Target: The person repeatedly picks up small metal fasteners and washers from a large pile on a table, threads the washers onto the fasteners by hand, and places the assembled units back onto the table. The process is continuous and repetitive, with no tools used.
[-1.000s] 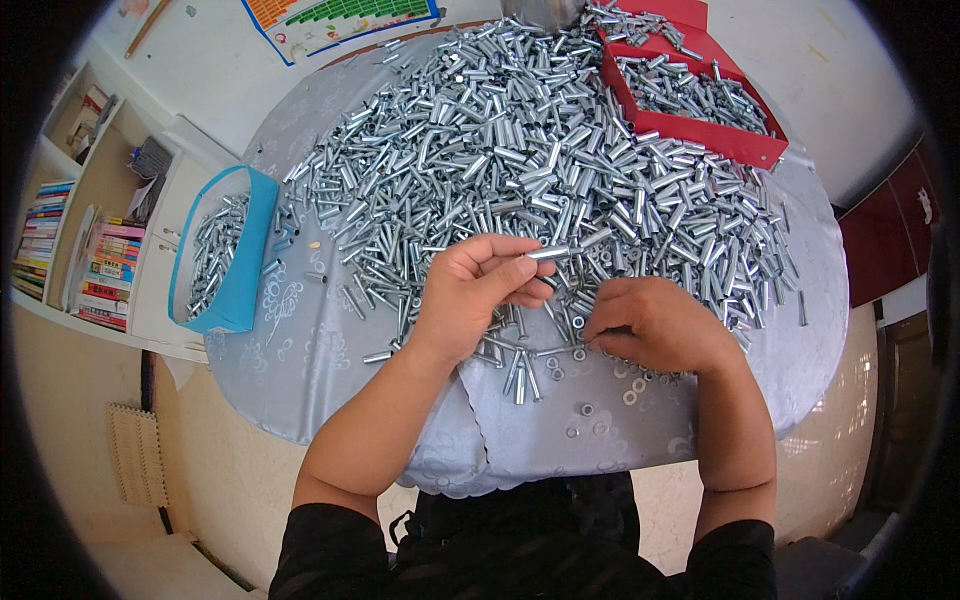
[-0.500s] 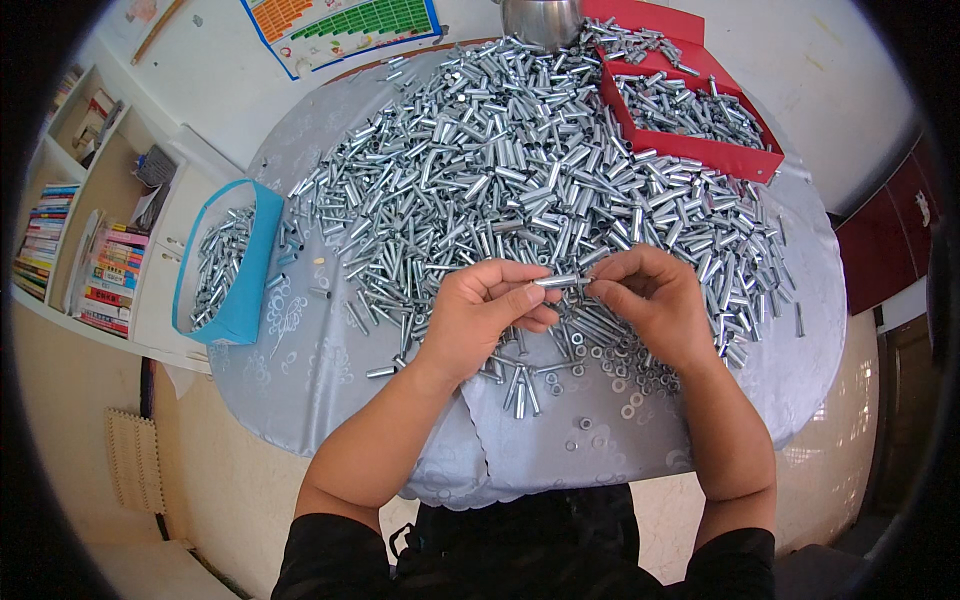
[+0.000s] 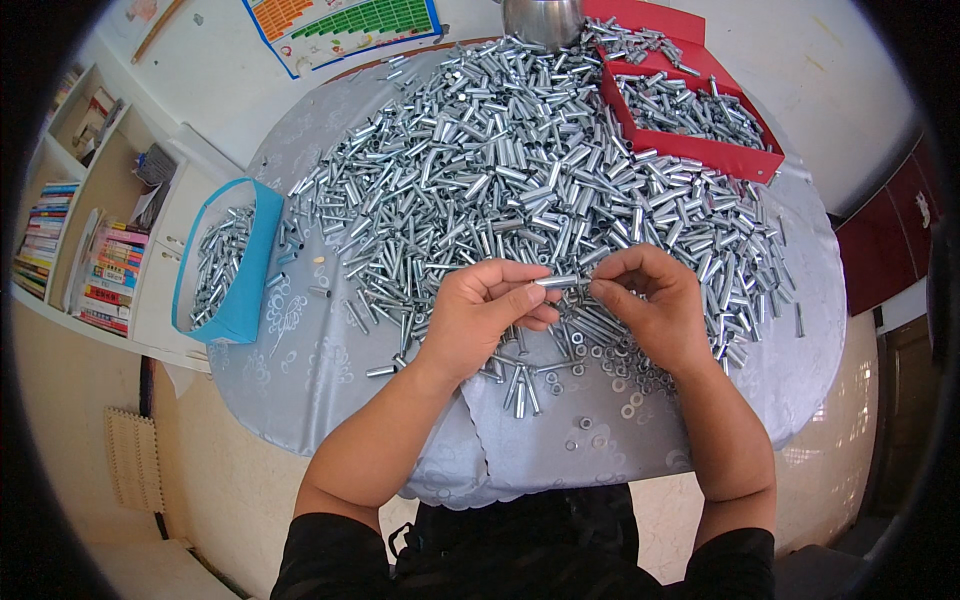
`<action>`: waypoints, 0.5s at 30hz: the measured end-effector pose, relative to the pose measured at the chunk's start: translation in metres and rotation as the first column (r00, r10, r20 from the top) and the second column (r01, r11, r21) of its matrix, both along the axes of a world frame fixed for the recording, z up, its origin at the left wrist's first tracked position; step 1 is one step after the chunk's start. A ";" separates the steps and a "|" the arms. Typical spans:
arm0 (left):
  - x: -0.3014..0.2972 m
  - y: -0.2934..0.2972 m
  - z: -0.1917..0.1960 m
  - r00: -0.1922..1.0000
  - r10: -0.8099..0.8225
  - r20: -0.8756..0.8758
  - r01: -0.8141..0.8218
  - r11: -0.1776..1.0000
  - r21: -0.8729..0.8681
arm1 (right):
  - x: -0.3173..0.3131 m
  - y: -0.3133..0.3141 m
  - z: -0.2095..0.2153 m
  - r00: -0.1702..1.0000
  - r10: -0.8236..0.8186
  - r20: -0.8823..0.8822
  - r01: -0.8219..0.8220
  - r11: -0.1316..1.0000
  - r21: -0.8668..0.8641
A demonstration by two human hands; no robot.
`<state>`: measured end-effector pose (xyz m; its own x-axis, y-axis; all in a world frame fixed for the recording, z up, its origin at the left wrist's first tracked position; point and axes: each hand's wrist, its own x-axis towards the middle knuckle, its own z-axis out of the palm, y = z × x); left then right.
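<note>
Between my two hands, over the near side of the pile, lies a silver sleeve anchor bolt (image 3: 560,282), held roughly level. My left hand (image 3: 490,308) pinches its left part between thumb and forefinger. At the bolt's right end, the thumb and forefinger of my right hand (image 3: 648,300) close together; whether they grip the bolt's tip or a small nut there is hidden. Just below the hands are loose nuts and washers (image 3: 632,398), with several long bolts (image 3: 520,390) beside them.
A large heap of metal anchors (image 3: 500,170) covers much of the oval table with its grey cloth (image 3: 330,400). To the left stands a blue bin (image 3: 262,270) holding more anchors. A red box (image 3: 700,148) of anchors and a metal pot (image 3: 542,22) sit at the back.
Both hands keep almost the same place around the bolt; the fingers of my right hand have shifted slightly at its end. A faint ring now shows near the loose nuts at the front.
</note>
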<state>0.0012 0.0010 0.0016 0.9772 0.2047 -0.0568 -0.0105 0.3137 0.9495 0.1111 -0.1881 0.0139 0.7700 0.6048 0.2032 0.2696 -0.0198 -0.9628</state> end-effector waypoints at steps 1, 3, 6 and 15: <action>0.000 0.000 -0.001 1.000 0.000 0.003 0.000 1.000 0.000 | 0.000 0.000 0.001 1.000 -0.011 0.029 0.011 1.000 -0.009; 0.000 0.001 -0.003 1.000 0.000 0.010 0.000 1.000 0.000 | -0.002 0.000 0.002 0.996 -0.031 0.087 0.034 0.999 -0.027; 0.001 -0.001 -0.001 1.000 0.003 0.000 -0.003 1.000 0.006 | -0.002 0.000 0.003 0.974 -0.023 0.225 0.037 0.998 -0.055; 0.001 0.000 -0.002 1.000 -0.005 -0.009 0.005 1.000 -0.019 | -0.003 0.002 0.000 0.998 -0.003 0.065 0.001 1.000 0.031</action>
